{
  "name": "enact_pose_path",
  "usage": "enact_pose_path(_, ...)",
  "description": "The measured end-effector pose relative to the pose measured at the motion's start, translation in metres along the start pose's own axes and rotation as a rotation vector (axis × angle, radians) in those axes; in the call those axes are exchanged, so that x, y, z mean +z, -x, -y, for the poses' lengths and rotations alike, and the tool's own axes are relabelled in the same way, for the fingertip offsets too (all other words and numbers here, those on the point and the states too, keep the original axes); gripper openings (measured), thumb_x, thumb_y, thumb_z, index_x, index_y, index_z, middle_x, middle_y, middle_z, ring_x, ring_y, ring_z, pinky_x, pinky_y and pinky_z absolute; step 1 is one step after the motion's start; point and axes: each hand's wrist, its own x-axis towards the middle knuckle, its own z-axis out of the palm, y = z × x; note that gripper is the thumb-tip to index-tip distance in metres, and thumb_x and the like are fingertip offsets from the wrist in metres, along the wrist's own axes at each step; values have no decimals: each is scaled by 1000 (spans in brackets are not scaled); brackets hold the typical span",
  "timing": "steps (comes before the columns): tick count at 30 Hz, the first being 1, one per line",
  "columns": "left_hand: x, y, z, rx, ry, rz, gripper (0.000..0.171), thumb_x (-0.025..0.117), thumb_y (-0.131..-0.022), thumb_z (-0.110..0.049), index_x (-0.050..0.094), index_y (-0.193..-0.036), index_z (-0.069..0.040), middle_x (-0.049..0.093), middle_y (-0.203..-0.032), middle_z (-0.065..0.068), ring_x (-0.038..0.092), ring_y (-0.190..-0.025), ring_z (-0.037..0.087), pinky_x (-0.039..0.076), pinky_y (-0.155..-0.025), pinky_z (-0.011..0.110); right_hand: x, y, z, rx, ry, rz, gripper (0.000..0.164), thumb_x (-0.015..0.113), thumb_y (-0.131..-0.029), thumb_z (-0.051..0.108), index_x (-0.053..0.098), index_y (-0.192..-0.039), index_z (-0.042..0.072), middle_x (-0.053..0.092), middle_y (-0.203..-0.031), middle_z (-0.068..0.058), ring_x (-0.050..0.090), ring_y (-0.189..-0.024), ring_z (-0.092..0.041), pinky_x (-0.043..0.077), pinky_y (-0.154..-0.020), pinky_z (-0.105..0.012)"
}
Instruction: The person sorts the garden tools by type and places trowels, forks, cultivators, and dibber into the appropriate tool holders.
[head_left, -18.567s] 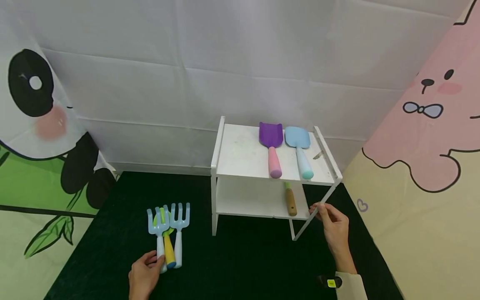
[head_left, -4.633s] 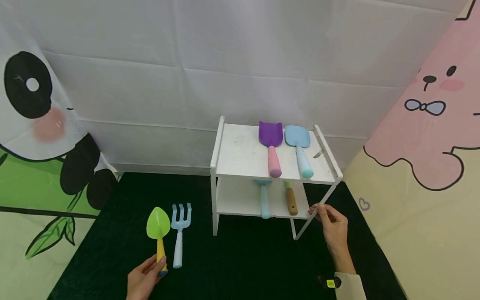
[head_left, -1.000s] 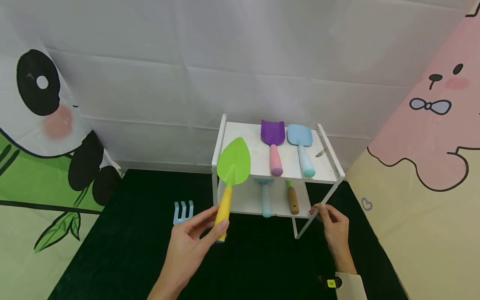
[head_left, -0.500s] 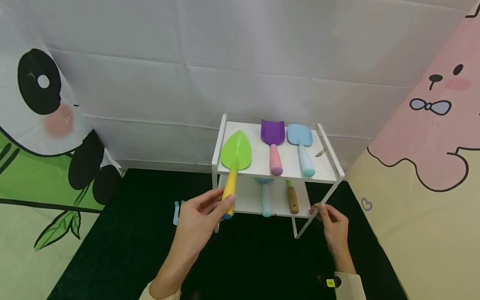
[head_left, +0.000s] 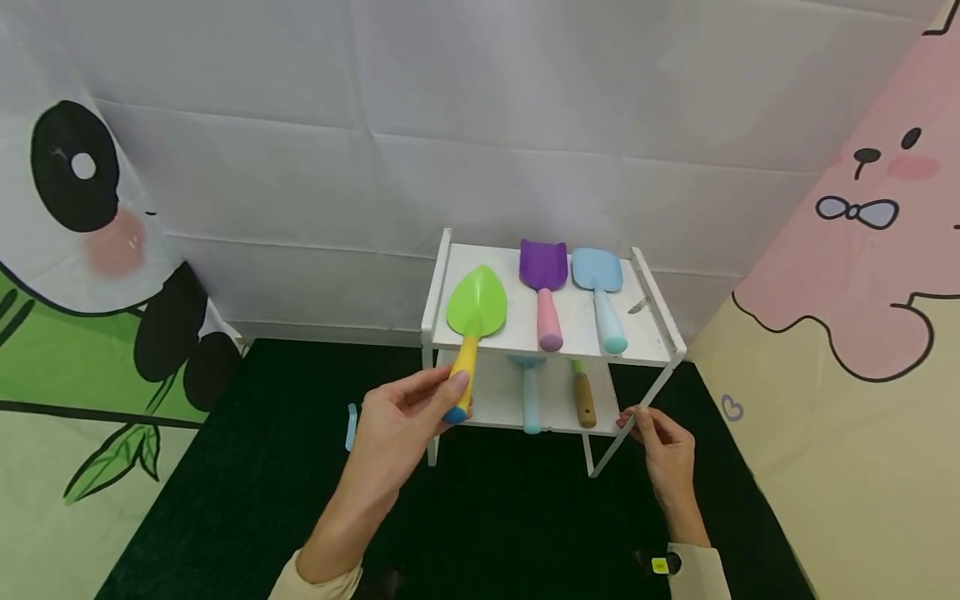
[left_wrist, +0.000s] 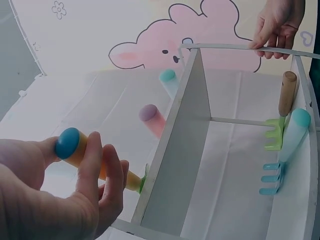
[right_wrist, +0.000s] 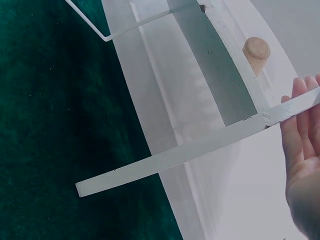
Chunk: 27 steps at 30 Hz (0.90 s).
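My left hand (head_left: 397, 429) pinches the yellow, blue-tipped handle of a green-bladed trowel (head_left: 477, 304). The blade lies over the left part of the white rack's top shelf (head_left: 576, 327); whether it touches the board I cannot tell. In the left wrist view the blue handle end (left_wrist: 67, 143) faces the camera, and the rack edge hides most of the blade. At the rack's right side, my right hand (head_left: 667, 457) grips the slanting white leg (right_wrist: 165, 161). Beside the trowel lie a purple shovel (head_left: 543, 265) with a pink handle and a light-blue shovel (head_left: 597, 271).
The lower shelf bears a blue fork (left_wrist: 295, 137) and a green fork with a wooden handle (left_wrist: 287, 92). On the dark green cloth (head_left: 255, 483), another blue fork (head_left: 352, 427) is mostly hidden behind my left hand. A white sheet hangs behind the rack.
Earlier, my left hand put a blue fork on the lower shelf and took up the trowel. Over the last second it moved the trowel forward over the top shelf. My right hand stays put.
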Motion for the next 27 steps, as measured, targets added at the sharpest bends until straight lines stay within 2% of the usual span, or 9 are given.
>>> enact_pose_path(8,1,-7,-5,16,10,-1,48,71,-99,-36,64,-137,-7,70,-124,14,72,-104,24,57,-91,25,0,0,-1,4,1,-5,25,50,-107,1,66,-106,-18,76,-97,-2,74,-89,-13,58,-89,-25)
enact_pose_path(16,9,-21,-7,41,3,-6,45,69,-100,-35,65,-135,-6,72,-120,12,72,-103,24,55,-100,36,0,1,-2,5,10,-11,25,51,-107,2,65,-106,-19,76,-97,-2,74,-89,-13,58,-88,-24)
enact_pose_path(27,20,-38,-11,62,42,-17,47,67,-101,-37,65,-135,-4,71,-121,13,75,-94,23,56,-96,30,1,1,-2,22,13,-16,27,51,-108,4,65,-105,-18,76,-96,-1,74,-89,-12,58,-88,-24)
